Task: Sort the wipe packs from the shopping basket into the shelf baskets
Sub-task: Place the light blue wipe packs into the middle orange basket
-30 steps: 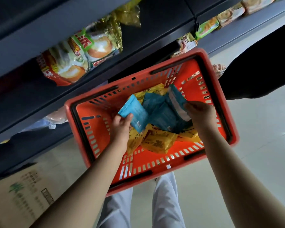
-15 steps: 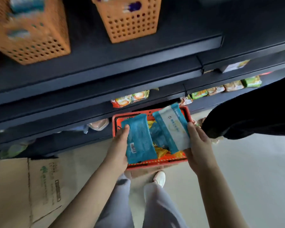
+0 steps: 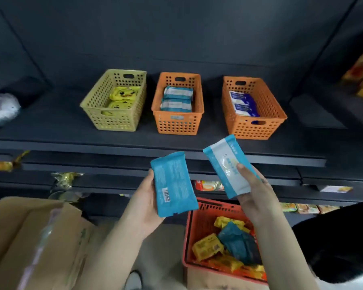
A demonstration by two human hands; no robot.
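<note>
holding a blue wipe pack, barcode side up, the left hand is seen closed around its lower left edge, thumb on the face and fingers hidden behind. a second blue wipe pack with a white panel is gripped in the right hand, thumb pressed on the front, fingers curled beneath. both packs are raised in front of the dark shelf, below its front edge and apart from each other. three perforated baskets are set in a row on the shelf: a yellow basket at the left, stocked with yellow duck-print packs; a middle orange basket, stocked with blue and white packs; a right orange basket, stocked with dark blue packs. a red shopping basket is placed low at the right, under the right forearm; inside it are listed a dark teal pack and several yellow packs. a cardboard box is noted at lower left. snack packets are glimpsed on the lower shelves. a dark object at lower right cannot be identified.
</note>
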